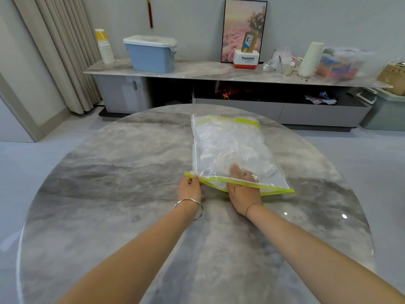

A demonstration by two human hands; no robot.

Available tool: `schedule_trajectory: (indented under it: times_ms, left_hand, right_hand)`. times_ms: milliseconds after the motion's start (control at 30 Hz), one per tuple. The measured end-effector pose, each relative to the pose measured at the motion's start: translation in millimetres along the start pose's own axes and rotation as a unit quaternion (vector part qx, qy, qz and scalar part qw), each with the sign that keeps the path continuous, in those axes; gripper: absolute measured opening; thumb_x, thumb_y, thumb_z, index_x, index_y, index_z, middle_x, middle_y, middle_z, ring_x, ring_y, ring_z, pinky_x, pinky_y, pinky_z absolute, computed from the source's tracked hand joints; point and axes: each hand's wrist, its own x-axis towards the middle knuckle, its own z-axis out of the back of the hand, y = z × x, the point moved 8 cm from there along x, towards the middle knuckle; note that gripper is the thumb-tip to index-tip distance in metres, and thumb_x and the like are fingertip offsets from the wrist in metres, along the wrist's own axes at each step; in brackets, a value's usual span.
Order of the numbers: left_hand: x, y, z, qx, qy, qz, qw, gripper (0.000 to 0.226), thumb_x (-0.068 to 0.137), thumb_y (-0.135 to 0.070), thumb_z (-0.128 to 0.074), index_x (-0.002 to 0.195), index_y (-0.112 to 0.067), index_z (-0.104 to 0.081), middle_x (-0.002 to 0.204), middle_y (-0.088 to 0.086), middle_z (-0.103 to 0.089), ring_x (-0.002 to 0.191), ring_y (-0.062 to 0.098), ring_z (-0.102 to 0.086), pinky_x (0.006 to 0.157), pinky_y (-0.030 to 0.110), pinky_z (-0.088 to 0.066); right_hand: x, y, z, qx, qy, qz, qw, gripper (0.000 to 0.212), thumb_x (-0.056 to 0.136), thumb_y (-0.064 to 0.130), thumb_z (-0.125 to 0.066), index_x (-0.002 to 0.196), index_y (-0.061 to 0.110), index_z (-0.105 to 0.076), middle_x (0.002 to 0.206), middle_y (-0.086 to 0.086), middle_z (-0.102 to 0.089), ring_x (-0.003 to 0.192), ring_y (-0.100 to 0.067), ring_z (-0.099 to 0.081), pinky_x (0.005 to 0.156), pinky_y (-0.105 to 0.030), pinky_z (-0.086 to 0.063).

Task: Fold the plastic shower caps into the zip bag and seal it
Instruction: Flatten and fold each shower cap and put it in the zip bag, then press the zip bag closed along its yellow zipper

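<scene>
A clear zip bag [232, 148] with yellow-green strips at both ends lies flat on the round marble table [114, 194]. Crumpled clear plastic shower caps [221, 145] show through it. The near zip edge [276, 190] is open. My left hand [189, 187] pinches that edge's left corner between thumb and fingers. My right hand [242, 186] reaches into the bag's mouth, its fingers inside under the top layer of plastic and seen through it.
Behind the table runs a long low cabinet [197, 71] with a blue lidded bin [151, 53], a stack of paper cups [105, 47], a framed picture [244, 29], a white box [246, 59] and plastic clutter [337, 62]. A curtain [57, 51] hangs at left.
</scene>
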Motion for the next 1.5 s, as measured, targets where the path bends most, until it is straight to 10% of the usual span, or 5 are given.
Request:
schedule_trajectory:
  times_ms: [367,633,833,1000,1500]
  left_hand:
    - [-26.6,-20.5,61.1,-0.026,0.004,0.062,0.998,0.023,0.097,-0.013,-0.041,0.077,-0.011,-0.051,0.058,0.004,-0.059,0.052,0.018,-0.055,0.05,0.025,-0.042]
    - [-78.9,-71.8,84.8,-0.14,0.062,0.058,0.986,0.022,0.098,-0.017,-0.039,0.085,-0.007,-0.053,0.084,0.005,-0.065,0.06,0.013,-0.068,0.053,0.02,-0.053]
    - [-133.7,-150.6,116.4,-0.076,-0.127,-0.26,0.954,0.025,0.088,-0.033,-0.061,0.094,-0.016,-0.043,0.079,-0.003,-0.044,0.071,0.014,-0.046,0.068,0.026,-0.04]
    - [-223.4,-217.4,55.2,0.242,-0.046,-0.596,0.764,0.05,0.082,-0.052,-0.054,0.124,-0.025,-0.052,0.115,-0.015,-0.051,0.109,0.0,-0.041,0.101,0.014,-0.024]
    - [-252.7,-277.9,-42.6,0.315,0.157,-0.603,0.716,0.018,0.087,-0.041,-0.062,0.088,-0.023,-0.065,0.081,-0.018,-0.063,0.079,0.002,-0.058,0.078,0.026,-0.044]
  right_hand:
    - [-108.6,6.7,56.1,-0.04,-0.035,0.277,0.96,0.033,0.076,0.037,-0.051,0.107,0.025,-0.049,0.11,0.005,-0.051,0.1,-0.021,-0.053,0.083,-0.024,-0.032]
    - [-107.3,-40.4,119.3,0.156,-0.163,0.116,0.967,0.031,0.071,-0.004,-0.073,0.092,0.02,-0.072,0.093,0.009,-0.062,0.091,-0.019,-0.061,0.079,-0.018,-0.043]
    - [-121.3,19.3,201.0,0.352,-0.228,0.125,0.899,0.017,0.082,0.014,-0.07,0.074,0.028,-0.068,0.075,0.014,-0.068,0.069,-0.002,-0.055,0.063,-0.012,-0.042]
    - [-128.8,51.7,247.5,0.475,-0.233,0.153,0.835,0.016,0.092,0.015,-0.056,0.083,0.022,-0.068,0.077,0.016,-0.068,0.068,0.001,-0.055,0.062,-0.014,-0.041]
    - [-143.5,49.5,289.9,0.458,-0.285,0.163,0.826,0.016,0.091,0.03,-0.052,0.091,0.03,-0.067,0.082,0.013,-0.068,0.08,-0.009,-0.062,0.068,-0.023,-0.05]
